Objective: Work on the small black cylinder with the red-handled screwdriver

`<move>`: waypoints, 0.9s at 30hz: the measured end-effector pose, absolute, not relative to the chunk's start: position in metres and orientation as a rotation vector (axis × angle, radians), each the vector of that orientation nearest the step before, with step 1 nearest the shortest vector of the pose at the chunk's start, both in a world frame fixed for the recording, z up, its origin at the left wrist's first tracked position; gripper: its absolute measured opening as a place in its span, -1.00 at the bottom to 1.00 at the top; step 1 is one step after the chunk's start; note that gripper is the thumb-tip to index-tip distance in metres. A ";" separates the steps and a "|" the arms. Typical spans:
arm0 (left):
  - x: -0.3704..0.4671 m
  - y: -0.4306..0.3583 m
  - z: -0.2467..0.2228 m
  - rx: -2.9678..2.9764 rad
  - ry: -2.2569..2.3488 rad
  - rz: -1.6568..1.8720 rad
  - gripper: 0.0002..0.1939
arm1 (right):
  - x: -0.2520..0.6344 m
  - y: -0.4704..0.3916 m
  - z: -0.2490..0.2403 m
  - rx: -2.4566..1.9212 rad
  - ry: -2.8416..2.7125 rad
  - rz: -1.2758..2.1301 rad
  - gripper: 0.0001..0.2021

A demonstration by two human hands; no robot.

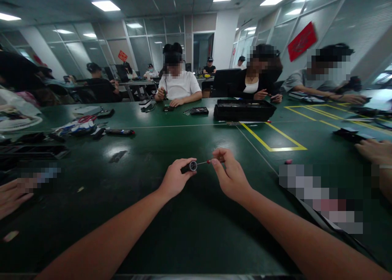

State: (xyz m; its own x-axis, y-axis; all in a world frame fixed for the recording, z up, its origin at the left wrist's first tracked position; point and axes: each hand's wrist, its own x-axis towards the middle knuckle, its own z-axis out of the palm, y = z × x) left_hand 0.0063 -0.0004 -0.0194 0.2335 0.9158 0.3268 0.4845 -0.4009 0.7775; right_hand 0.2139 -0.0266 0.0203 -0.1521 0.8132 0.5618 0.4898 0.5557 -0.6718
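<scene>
Over the middle of the green table, my left hand is closed around a black cylinder whose round end faces me. My right hand pinches a red-handled screwdriver between thumb and fingers. Its thin metal shaft points left and reaches the side of the cylinder. Whether the tip touches a screw is too small to tell. Both hands are held above the table surface.
A long black tray stands across the table. Tools with red handles and a black pen-like tool lie at left. Yellow tape marks the right. Other people's hands are at both sides; several people sit opposite.
</scene>
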 end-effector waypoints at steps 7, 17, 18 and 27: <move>0.009 -0.008 -0.005 2.212 1.290 1.075 -0.60 | 0.217 0.000 0.003 -1.095 -1.210 0.900 -0.70; 0.007 -0.003 -0.009 2.130 1.414 0.980 -0.58 | 0.217 0.005 -0.001 -1.083 -1.124 0.922 -0.71; 0.007 -0.003 -0.009 2.124 1.424 0.975 -0.58 | 0.216 0.003 0.001 -1.082 -1.139 0.912 -0.72; 0.003 -0.002 -0.001 1.967 1.343 1.126 -0.59 | 0.217 -0.006 0.010 -1.078 -1.207 0.809 -0.76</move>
State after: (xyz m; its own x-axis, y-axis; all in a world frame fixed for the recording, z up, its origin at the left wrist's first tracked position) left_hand 0.0032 -0.0020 -0.0014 0.1704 0.9208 0.3508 0.5061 -0.3872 0.7707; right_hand 0.2171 -0.0060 0.0102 0.2030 0.9258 0.3190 0.0569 0.3141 -0.9477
